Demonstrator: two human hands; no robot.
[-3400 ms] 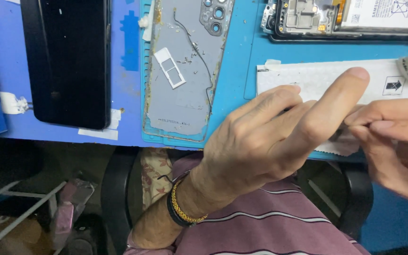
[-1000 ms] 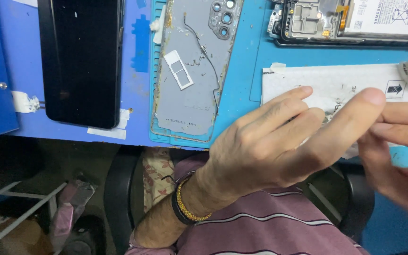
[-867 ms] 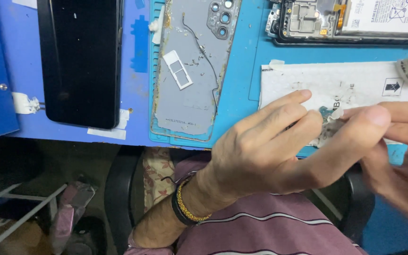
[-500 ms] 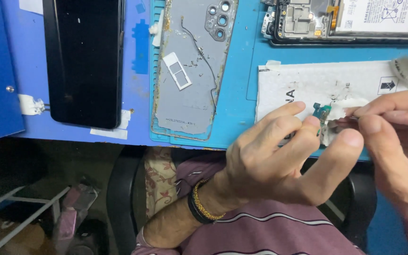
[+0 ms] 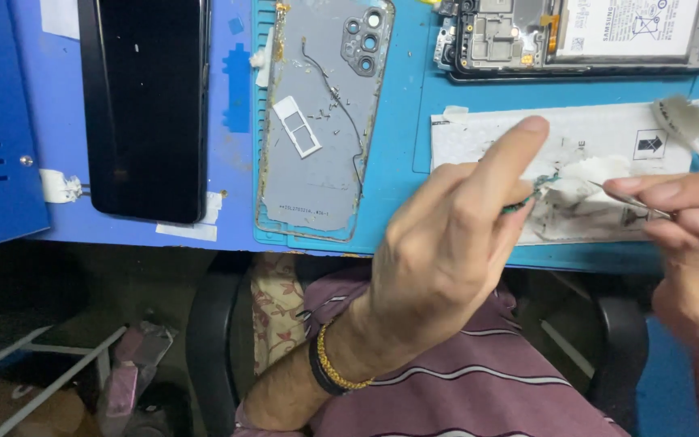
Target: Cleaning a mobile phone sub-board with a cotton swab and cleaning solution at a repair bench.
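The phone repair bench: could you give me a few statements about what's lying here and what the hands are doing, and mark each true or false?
1. The left hand pinches a small green part. True.
2. The right hand holds scissors. False: it holds thin metal tweezers.
3. The grey back cover lies between the black screen and the opened phone. True.
4. The brush lies on the black screen. False: it rests at the white sheet, far right.
5. The left wrist is bare. False: it wears a gold bracelet.
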